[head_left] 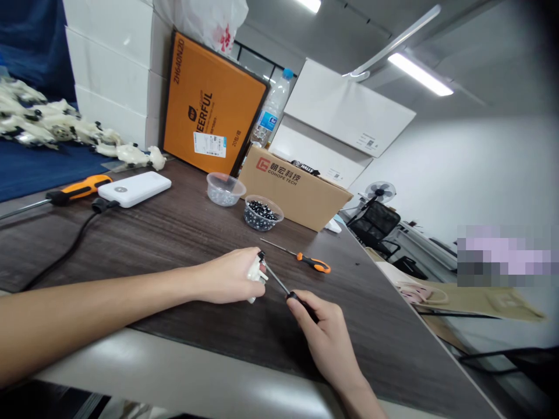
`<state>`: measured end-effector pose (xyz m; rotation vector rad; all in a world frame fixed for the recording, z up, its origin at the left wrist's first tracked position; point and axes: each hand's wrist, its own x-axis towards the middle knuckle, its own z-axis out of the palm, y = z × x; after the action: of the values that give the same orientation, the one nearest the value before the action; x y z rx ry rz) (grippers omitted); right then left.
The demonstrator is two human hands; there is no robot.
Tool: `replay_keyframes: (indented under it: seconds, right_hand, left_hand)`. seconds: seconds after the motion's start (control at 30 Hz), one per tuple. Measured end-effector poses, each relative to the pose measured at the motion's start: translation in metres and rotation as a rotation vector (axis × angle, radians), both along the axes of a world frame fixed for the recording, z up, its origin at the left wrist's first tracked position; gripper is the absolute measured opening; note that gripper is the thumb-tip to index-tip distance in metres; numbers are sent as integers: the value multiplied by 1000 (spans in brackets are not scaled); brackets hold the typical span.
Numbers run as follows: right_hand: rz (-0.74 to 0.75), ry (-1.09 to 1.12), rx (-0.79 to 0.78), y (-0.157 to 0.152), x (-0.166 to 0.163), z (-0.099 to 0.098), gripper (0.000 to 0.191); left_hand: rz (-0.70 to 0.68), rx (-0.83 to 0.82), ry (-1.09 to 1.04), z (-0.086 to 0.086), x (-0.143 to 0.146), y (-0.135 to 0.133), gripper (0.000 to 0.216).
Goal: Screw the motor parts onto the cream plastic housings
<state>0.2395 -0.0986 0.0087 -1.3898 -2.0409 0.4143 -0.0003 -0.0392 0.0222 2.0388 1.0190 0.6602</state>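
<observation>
My left hand (233, 274) is closed around a small white plastic part (257, 272) with a black piece at its top; the fingers hide much of it. In my right hand (325, 331) is a screwdriver (277, 278), gripped by its dark handle. Its thin metal shaft points up and left, and the tip reaches the white part near the black piece; I cannot tell whether it sits in a screw. Just beyond my hands lies a second screwdriver (312, 262) with an orange and black handle.
Behind stand a tub of black screws (262, 214), another clear tub (225, 189), a cardboard box (292, 189) and an orange box (209, 110). At left are a white power bank (135, 188) with a black cable, a large screwdriver (81, 187) and several white plastic assemblies (56, 125).
</observation>
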Motion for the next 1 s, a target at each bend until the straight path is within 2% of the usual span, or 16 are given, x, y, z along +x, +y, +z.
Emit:
replay_keyframes:
  seconds: [0.13, 0.33, 0.4, 0.57, 0.77, 0.9, 1.0]
  right_hand:
    - [-7, -22, 35, 0, 2, -1, 29]
    - [-2, -48, 57, 1, 0, 1, 30]
    - [-5, -54, 73, 1, 0, 1, 29]
    - [-22, -64, 165, -1, 4, -3, 12]
    - [52, -102, 315, -2, 11, -9, 21]
    - [44, -123, 343, -6, 13, -12, 26]
    - [48, -101, 274, -9, 11, -10, 23]
  left_hand:
    - [23, 23, 80, 5, -3, -2, 30]
    - [39, 7, 193, 8, -10, -5, 77]
    - [37, 3, 201, 6, -11, -4, 81]
    - [-14, 13, -8, 4, -9, -3, 57]
    - [-115, -50, -161, 3, -6, -9, 33]
    - [-83, 38, -95, 6, -11, -6, 26]
    - [-82, 92, -15, 6, -13, -4, 26]
